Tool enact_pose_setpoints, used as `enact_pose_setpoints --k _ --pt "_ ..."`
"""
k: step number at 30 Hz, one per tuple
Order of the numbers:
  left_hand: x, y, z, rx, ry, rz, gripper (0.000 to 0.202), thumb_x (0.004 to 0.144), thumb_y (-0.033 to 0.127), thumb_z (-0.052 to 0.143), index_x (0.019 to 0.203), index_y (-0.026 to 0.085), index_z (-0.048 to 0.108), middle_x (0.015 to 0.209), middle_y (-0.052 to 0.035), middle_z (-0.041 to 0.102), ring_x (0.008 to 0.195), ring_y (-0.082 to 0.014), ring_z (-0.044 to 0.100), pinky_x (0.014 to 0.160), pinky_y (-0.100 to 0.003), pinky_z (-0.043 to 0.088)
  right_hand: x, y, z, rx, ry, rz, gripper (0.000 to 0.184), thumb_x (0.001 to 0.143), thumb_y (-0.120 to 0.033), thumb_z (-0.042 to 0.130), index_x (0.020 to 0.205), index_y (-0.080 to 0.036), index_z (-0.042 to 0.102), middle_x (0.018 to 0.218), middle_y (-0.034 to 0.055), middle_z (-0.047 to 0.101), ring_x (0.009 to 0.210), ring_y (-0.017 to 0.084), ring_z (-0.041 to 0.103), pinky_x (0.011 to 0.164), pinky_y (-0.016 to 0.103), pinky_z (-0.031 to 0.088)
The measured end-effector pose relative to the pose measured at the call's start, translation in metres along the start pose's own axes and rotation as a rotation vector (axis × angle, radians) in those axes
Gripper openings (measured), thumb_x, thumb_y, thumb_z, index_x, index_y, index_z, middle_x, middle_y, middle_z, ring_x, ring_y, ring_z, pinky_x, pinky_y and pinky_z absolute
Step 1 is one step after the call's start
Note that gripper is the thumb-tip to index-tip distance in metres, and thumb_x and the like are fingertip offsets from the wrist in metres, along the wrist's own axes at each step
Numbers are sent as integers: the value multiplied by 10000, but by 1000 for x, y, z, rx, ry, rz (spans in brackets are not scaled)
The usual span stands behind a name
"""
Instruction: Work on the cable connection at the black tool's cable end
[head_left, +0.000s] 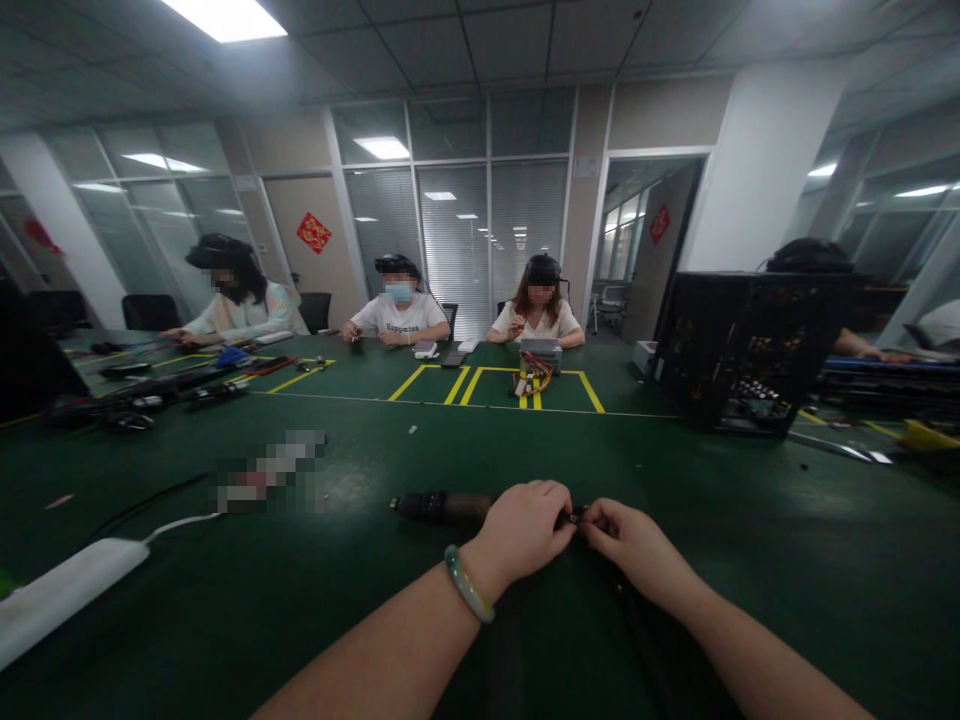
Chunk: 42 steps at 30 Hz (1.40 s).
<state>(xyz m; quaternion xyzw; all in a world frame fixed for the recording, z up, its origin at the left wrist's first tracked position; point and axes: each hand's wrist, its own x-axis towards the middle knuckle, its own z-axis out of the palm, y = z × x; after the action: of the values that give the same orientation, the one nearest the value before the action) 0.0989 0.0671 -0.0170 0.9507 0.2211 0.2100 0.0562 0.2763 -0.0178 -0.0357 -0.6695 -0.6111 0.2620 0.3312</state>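
My left hand is closed around a dark cylindrical tool that lies on the green table, its free end sticking out to the left. A pale green bangle sits on that wrist. My right hand meets the left one at the tool's right end, fingers pinched on a small dark part there. What the pinched part is I cannot make out.
A white power strip with its cable lies at the near left. A black open computer case stands at the right. Three people sit across the table, one with a power supply and coloured wires. Dark tools lie far left.
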Motion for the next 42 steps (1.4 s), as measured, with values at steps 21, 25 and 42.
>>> enact_pose_setpoints --k 21,25,42 --pt "1 -6 7 -9 64 103 109 832 203 611 933 205 571 1133 -14 611 1097 -185 531 1092 -397 314 1 -1 0 -5 8 -1 142 874 -324 534 853 -212 620 814 -3 678 728 164 620 615 246 428" --pt "1 -6 6 -15 82 75 173 816 256 645 953 195 558 1163 -36 596 1113 -202 524 1086 -406 329 -1 -2 -1 -15 2 8 145 874 -328 537 848 -214 623 824 -3 679 737 164 622 622 248 432" --pt "0 -3 3 -8 65 50 150 823 251 623 943 188 559 1054 -48 616 1039 -217 546 969 -391 413 2 2 2 -13 7 -6 139 867 -325 545 843 -211 619 802 -3 673 718 161 614 617 246 428"
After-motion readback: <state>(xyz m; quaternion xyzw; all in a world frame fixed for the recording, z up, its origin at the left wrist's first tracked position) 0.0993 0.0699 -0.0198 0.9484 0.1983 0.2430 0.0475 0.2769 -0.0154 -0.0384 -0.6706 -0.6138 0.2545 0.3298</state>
